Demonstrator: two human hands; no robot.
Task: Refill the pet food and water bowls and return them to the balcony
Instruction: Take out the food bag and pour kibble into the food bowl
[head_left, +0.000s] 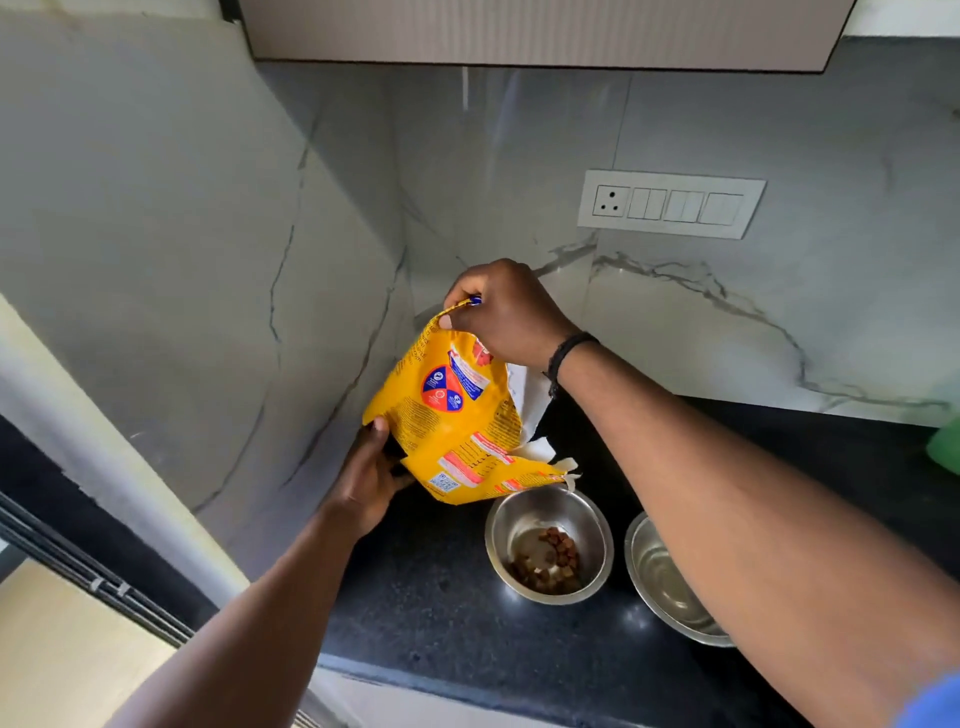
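I see the yellow pet food bag (457, 415) held tilted over the counter, its torn open end low and to the right, just above the rim of the food bowl (549, 545). My R hand (506, 314) pinches the bag's upper corner, fingers closed on it; a dark band sits on that wrist. My L hand (366, 480) grips the bag's lower left edge from below, thumb on the printed face, fingers curled behind. The food bowl is steel, standing on the black countertop (441, 613), w/ a small heap of brown kibble (556, 564) in the bottom. Just beside it on the right is the 2nd steel bowl (665, 582), partly hidden by my R forearm; can't tell if it holds water. A white switch panel (670, 203) is on the marble backsplash behind.
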